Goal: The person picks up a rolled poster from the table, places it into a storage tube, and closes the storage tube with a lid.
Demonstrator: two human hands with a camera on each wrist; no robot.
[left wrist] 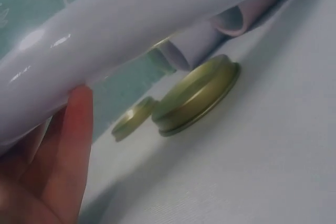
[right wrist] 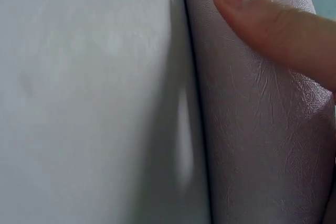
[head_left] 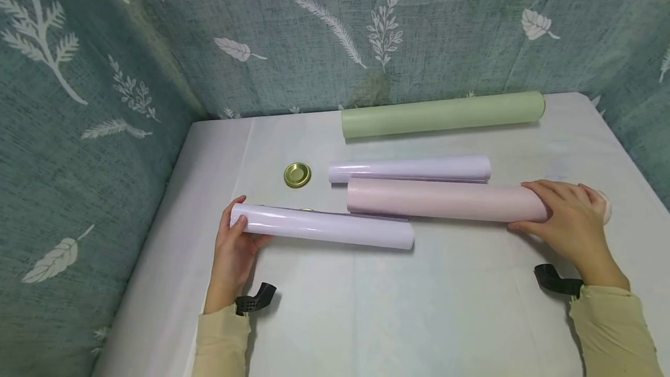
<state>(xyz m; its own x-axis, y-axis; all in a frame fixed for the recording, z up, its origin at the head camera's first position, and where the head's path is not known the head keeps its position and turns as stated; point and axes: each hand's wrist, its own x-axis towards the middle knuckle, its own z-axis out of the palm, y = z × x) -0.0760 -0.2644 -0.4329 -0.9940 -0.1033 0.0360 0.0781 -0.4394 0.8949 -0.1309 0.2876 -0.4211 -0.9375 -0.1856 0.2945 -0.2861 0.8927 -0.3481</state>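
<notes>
My left hand (head_left: pixel 233 258) grips the left end of a glossy pale lavender roll (head_left: pixel 324 228), thumb on the near side. In the left wrist view this roll (left wrist: pixel 121 22) is raised off the table, above a gold jar lid (left wrist: pixel 199 98). From the head, that lid is almost wholly hidden behind the roll. My right hand (head_left: pixel 570 220) lies around the right part of a pink roll (head_left: pixel 445 199), which rests on the table. In the right wrist view the thumb lies along the pink roll's wrinkled surface (right wrist: pixel 257 140).
A second lavender roll (head_left: pixel 408 169) lies just behind the pink one. Farther back, a green roll (head_left: pixel 445 115) lies near the leaf-patterned curtain (head_left: pixel 282 22). Another gold lid (head_left: pixel 297 175) sits left of the rolls on the white-covered table (head_left: pixel 408 313).
</notes>
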